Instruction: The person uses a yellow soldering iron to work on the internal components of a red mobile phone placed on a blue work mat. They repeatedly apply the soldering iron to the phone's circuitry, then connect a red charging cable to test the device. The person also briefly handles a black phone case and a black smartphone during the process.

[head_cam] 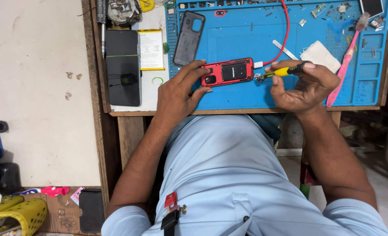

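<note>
A small red phone (227, 72) lies back-up on the blue work mat (246, 94), its rear cover off and a dark battery showing. My left hand (178, 89) steadies the phone's left end with its fingers spread over the corner. My right hand (305, 83) grips a yellow-and-black screwdriver (283, 71) whose tip sits at the phone's right end. A red cable (284, 39) runs from that end up across the mat.
A dark phone case (188, 37) lies on the mat's upper left. A black smartphone (123, 67) and a white battery (151, 49) rest left of the mat. A pink toothbrush (344, 65), a white cloth (320, 54) and small parts sit at right.
</note>
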